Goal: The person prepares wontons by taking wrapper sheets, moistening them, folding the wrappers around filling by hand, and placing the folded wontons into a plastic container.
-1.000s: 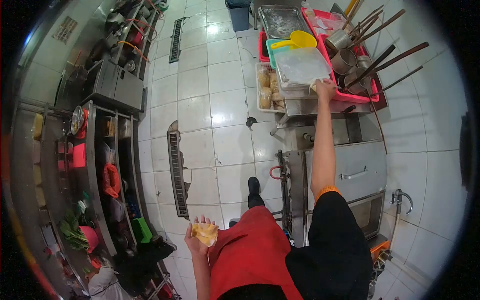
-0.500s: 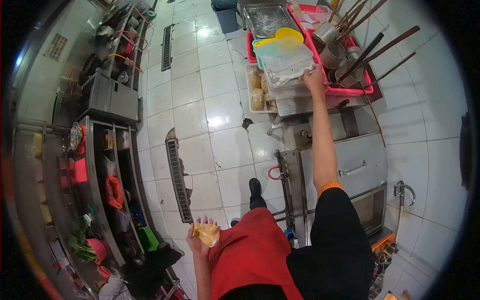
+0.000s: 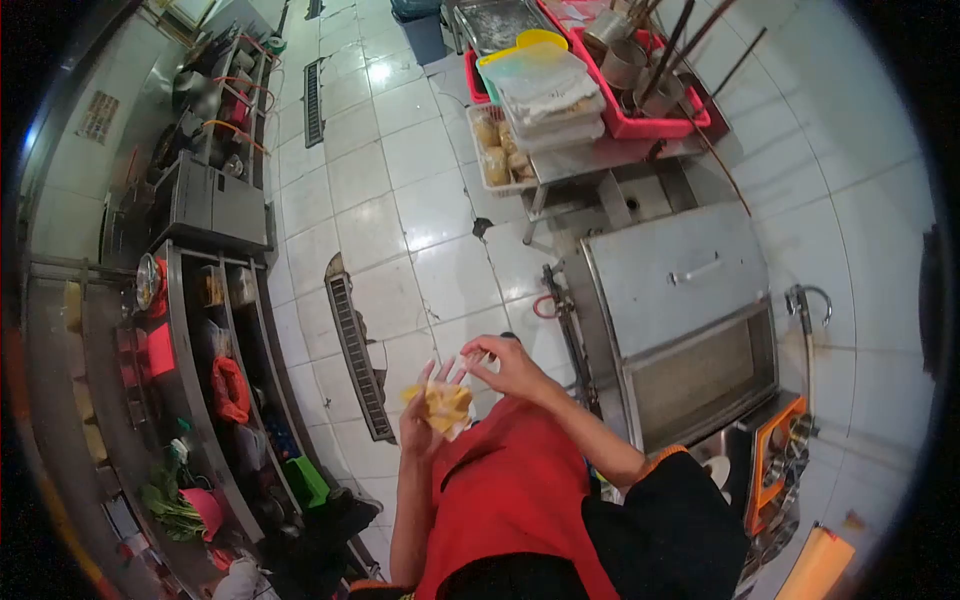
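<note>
In front of the red apron (image 3: 505,470), my left hand (image 3: 422,430) holds some thin, soft-looking yellow sheets (image 3: 446,402) with whitish patches. Its fingertips show above them; what they are exactly I cannot make out. Close by, to the right of the sheets, is my right hand (image 3: 510,370), fingers bent together in a pinch. Whether something small sits between those fingertips is too blurred to tell. Ahead on the steel table, a stack of clear plastic tubs (image 3: 552,105) has a white crumpled sheet at its top.
Beside the tubs stand a red basket (image 3: 640,128) of metal pots with long handles and a crate (image 3: 495,185) of packed yellowish food. A steel cabinet (image 3: 675,270) is at right, shelves (image 3: 215,400) at left. A drain grate (image 3: 355,350) runs along the tiled floor.
My right hand has left the tub stack and come back beside my left hand, its fingers now pinched. The left hand, with the yellow sheets, has shifted slightly right and up.
</note>
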`<state>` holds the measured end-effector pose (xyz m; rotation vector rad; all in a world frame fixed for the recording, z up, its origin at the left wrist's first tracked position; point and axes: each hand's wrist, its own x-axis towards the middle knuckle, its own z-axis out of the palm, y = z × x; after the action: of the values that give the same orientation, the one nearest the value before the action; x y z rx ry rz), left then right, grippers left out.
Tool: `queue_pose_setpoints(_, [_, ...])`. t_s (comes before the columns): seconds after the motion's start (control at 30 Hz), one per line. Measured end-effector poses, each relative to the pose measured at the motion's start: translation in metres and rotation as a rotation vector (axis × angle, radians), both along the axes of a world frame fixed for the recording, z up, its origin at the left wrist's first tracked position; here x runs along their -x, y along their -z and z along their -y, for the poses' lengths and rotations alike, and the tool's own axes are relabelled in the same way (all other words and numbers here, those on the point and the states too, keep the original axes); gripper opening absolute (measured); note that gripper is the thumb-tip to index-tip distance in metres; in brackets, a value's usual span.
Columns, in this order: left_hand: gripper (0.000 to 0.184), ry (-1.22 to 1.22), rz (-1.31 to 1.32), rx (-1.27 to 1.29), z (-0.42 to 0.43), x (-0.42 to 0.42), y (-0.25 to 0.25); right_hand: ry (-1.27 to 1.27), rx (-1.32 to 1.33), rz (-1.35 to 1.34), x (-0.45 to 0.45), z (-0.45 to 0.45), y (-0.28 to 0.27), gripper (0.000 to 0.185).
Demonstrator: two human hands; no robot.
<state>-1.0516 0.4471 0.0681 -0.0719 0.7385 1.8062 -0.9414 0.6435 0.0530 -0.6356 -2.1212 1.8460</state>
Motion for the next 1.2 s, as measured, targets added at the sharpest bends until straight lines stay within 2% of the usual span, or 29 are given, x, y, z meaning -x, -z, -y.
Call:
queue_pose_setpoints(0.1, [0.07, 0.09, -0.009, -0.033, 0.008, -0.014, -0.013, 0.12, -0.047, 0.01, -0.032, 0.064, -0.011, 0.029])
queue_pose_setpoints(0.17, [0.07, 0.175, -0.038, -0.09, 0.022, -0.024, -0.015, 0.209, -0.13, 0.013, -0.052, 0.093, -0.004, 0.02])
queue_pose_setpoints(0.2, [0.069, 0.209, -0.023, -0.126, 0.031, -0.03, -0.014, 0.241, -0.034, -0.039, -0.062, 0.105, -0.008, 0.019])
queue_pose_setpoints(0.27, [0.066, 0.282, -0.004, -0.184, 0.051, -0.049, -0.019, 0.347, -0.058, -0.051, -0.086, 0.134, -0.037, 0.02])
queue_pose_setpoints(0.37, [0.064, 0.391, -0.002, -0.256, 0.076, -0.071, -0.036, 0.423, -0.118, -0.047, -0.128, 0.191, -0.052, 0.023])
queue_pose_setpoints(0.5, [0.062, 0.536, 0.052, -0.338, 0.116, -0.123, -0.043, 0.744, -0.237, -0.14, -0.181, 0.272, -0.081, 0.022])
queue_pose_setpoints(0.57, [0.065, 0.636, 0.087, -0.36, 0.138, -0.155, -0.05, 0.83, -0.397, -0.078, -0.211, 0.311, -0.086, 0.024])
queue_pose_setpoints(0.7, [0.065, 0.857, 0.068, -0.349, 0.176, -0.226, -0.059, 1.045, -0.515, 0.034, -0.28, 0.381, -0.097, 0.024])
queue_pose_setpoints(0.77, [0.065, 0.96, 0.016, -0.369, 0.193, -0.266, -0.055, 1.143, -0.413, 0.057, -0.32, 0.418, -0.096, 0.023])
queue_pose_setpoints(0.97, [0.058, 1.239, 0.049, -0.284, 0.262, -0.409, -0.043, 1.418, -0.501, 0.089, -0.446, 0.539, -0.099, 0.022])
queue_pose_setpoints(1.03, [0.059, 1.482, 0.021, -0.229, 0.289, -0.464, -0.031, 1.568, -0.363, 0.035, -0.499, 0.588, -0.096, 0.021])
queue_pose_setpoints(1.07, [0.053, 1.486, -0.019, -0.109, 0.311, -0.496, -0.03, 1.614, -0.372, 0.052, -0.525, 0.612, -0.093, 0.021])
queue_pose_setpoints(1.1, [0.053, 1.533, -0.004, -0.115, 0.332, -0.524, -0.024, 1.673, -0.268, 0.002, -0.551, 0.636, -0.089, 0.023])
queue_pose_setpoints(1.13, [0.046, 1.587, -0.239, -0.145, 0.352, -0.552, -0.017, 1.725, -0.167, -0.052, -0.581, 0.662, -0.085, 0.025])
queue_pose_setpoints(1.17, [0.039, 1.618, -0.474, -0.183, 0.373, -0.58, -0.01, 1.76, -0.174, -0.033, -0.61, 0.689, -0.083, 0.025])
queue_pose_setpoints(1.2, [0.027, 1.595, -0.428, -0.104, 0.396, -0.612, -0.011, 1.724, -0.053, -0.016, -0.637, 0.716, -0.078, 0.027])
